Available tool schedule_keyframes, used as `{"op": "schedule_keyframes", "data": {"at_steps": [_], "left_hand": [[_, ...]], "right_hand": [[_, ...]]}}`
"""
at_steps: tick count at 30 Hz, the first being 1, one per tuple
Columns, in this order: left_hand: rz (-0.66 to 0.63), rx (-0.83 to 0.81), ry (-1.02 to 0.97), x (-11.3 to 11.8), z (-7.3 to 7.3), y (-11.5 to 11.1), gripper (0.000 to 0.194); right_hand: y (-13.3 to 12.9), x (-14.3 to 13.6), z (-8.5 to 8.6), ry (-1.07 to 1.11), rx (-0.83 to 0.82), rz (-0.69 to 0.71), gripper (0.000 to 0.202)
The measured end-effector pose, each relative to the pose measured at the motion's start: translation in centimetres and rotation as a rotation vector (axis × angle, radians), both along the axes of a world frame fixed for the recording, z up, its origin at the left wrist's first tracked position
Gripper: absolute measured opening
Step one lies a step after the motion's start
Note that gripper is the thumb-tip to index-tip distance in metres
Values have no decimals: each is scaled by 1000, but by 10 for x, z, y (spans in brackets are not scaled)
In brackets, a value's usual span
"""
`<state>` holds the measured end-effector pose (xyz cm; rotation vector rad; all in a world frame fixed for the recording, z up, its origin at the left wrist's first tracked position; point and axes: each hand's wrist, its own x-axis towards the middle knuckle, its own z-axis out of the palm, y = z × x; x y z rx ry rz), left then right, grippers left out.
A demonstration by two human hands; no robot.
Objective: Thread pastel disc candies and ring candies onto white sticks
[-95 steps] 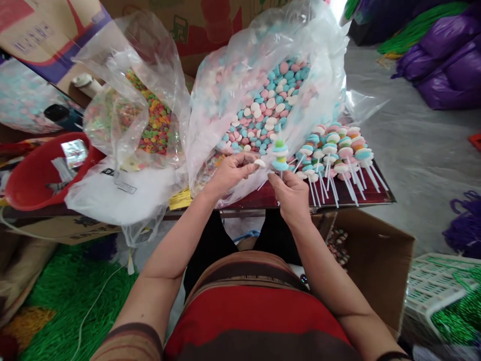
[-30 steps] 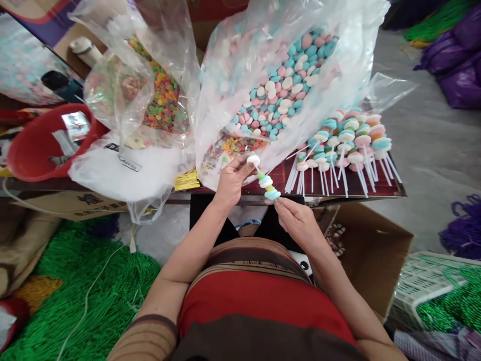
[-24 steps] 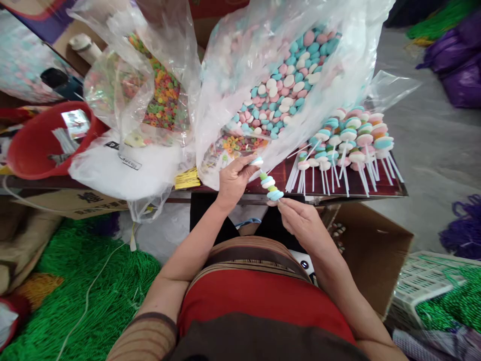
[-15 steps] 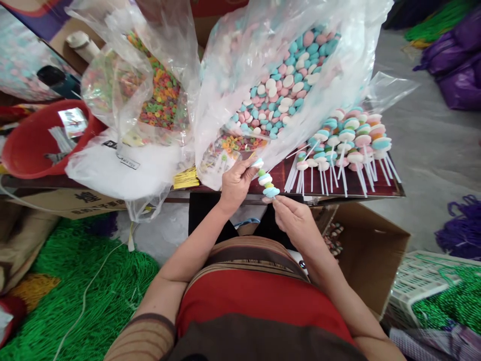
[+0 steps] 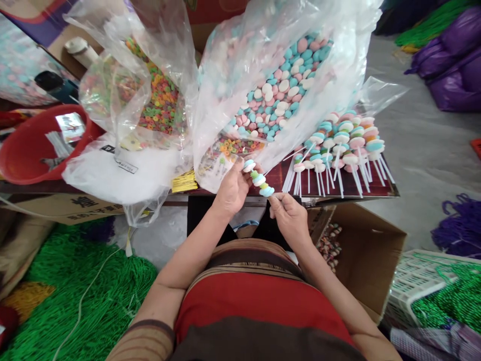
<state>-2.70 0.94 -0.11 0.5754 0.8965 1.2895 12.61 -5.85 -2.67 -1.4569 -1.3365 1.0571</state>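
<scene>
A candy skewer [image 5: 259,179] slants between my hands, its round blue-and-white candies alternating with small green and yellow rings on a stick. My right hand [image 5: 290,216] pinches the lower end of the stick, just below the bottom blue candy. At the upper end, the fingers of my left hand [image 5: 232,189] are closed around a blue-and-white candy [image 5: 248,166]; a short gap separates it from the green ring below. Part of the left fingers is hidden behind that candy. Finished-looking candy skewers [image 5: 341,143] lie piled on the table to the right, white sticks pointing towards me.
A large plastic bag of pink, blue and white candies [image 5: 281,95] lies open beyond my hands. Left of it are a bag of coloured rings [image 5: 161,103], yellow ties [image 5: 184,181] and a red basin [image 5: 22,145]. A cardboard box [image 5: 370,260] stands below right.
The top candy now shows on the skewer's upper end, and the left hand has turned and shifted slightly left. The right hand still grips the stick, a little lower.
</scene>
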Motion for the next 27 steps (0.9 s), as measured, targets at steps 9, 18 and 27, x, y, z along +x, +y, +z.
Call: {"op": "schedule_keyframes", "data": {"at_steps": [9, 18, 27], "left_hand": [[197, -27, 1, 26, 12, -13, 33], [60, -40, 21, 22, 17, -13, 44], [250, 73, 135, -17, -3, 4, 36]], "right_hand": [[-4, -21, 1, 498, -357, 91, 43], [1, -12, 17, 518, -328, 150, 42], [91, 99, 60, -340, 155, -260, 30]]}}
